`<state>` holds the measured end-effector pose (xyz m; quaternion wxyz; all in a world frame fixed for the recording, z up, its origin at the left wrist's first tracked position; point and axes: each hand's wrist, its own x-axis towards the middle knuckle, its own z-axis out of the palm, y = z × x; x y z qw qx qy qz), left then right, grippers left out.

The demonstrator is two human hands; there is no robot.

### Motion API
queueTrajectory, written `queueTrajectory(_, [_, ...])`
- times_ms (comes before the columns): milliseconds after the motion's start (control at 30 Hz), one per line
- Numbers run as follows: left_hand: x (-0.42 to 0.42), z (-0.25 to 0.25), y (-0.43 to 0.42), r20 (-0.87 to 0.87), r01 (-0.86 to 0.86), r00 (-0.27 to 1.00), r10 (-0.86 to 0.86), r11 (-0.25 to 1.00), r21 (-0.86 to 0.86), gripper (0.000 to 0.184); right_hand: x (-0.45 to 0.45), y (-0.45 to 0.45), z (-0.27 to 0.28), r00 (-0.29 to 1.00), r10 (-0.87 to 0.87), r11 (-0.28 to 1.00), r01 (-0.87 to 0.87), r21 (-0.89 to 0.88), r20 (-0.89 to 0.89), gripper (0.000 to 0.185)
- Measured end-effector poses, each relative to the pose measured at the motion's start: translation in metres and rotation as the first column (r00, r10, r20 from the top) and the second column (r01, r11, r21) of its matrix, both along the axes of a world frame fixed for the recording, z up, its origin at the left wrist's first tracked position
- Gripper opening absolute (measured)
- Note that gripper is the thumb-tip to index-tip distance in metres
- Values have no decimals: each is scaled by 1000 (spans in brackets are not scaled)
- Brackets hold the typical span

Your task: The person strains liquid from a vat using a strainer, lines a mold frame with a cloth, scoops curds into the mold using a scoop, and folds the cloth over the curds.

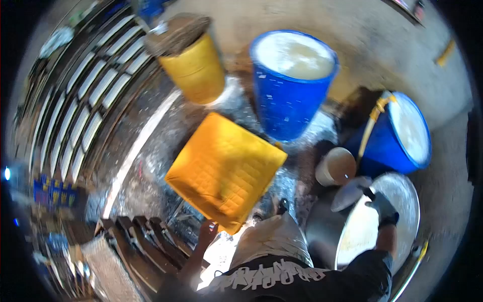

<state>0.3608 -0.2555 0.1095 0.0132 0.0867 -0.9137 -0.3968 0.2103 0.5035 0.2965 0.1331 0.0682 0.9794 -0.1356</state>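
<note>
- The left hand's fingers (210,227) are closed on the lower corner of a square, quilted yellow-orange panel (226,166), which spreads ahead of them, tilted, over the floor.
- The right hand (385,209), in a dark glove, has its fingers closed on the dark handle of a grey pan (348,195), held over a large metal drum (323,231) with pale contents.
- Beyond the left fingers, the dark floor (151,156) looks wet and shiny, streaked and splashed with white.
- Left of the left fingers, racks (90,103) hold rows of white slabs; nearer, dark slats (133,241) stand side by side.
- Far ahead of the left fingers, a yellow barrel (201,73) with a brown covering and a tall blue barrel (279,105) stand near a stained, beige wall (362,40).
- Just beyond the right fingers are a pale bucket (334,166) and another blue barrel (380,143).
</note>
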Motion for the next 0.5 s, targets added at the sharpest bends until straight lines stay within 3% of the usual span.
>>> queueTrajectory(33, [-6,-5,6,-31,28,999,-28,999,22,27,13,29,-35,975,204,969,-187,162,-90,41])
queueTrajectory(100, [-28,-18,14,-58,177,983,-174,983,53,25,17,7,-23,969,167,945,-104,310,-183,32])
queueTrajectory(133, [-41,-24,16,-85,249,967,-239,957,146,25,18,-7,-14,963,147,925,-53,375,-228,28])
queueTrajectory(167, [-57,-29,29,-108,311,950,-294,921,235,25,2,-19,9,996,-84,908,84,411,-18,20])
queueTrajectory(233, [-92,-2,82,231,181,950,-209,974,135,27,-9,43,-120,965,-237,935,258,242,-112,14])
queueTrajectory(267, [-108,30,121,237,202,940,-244,961,188,28,-1,38,-118,932,-206,951,263,164,-299,15])
queueTrajectory(333, [-140,13,157,203,299,921,-333,937,183,29,25,25,-110,839,-352,921,389,4,-416,12])
queueTrajectory(367, [-152,6,177,169,345,911,-376,920,185,29,42,20,-112,725,-497,864,462,-199,-476,14])
queueTrajectory(400, [-160,44,215,245,322,898,-366,925,200,30,51,14,-117,622,-654,756,559,-341,-430,18])
queueTrajectory(467, [-171,43,257,270,337,883,-385,919,207,30,82,4,-128,235,-826,548,547,-633,-512,39])
queueTrajectory(500, [-174,42,273,291,322,880,-375,922,217,31,99,6,-137,174,-861,481,581,-657,-477,46])
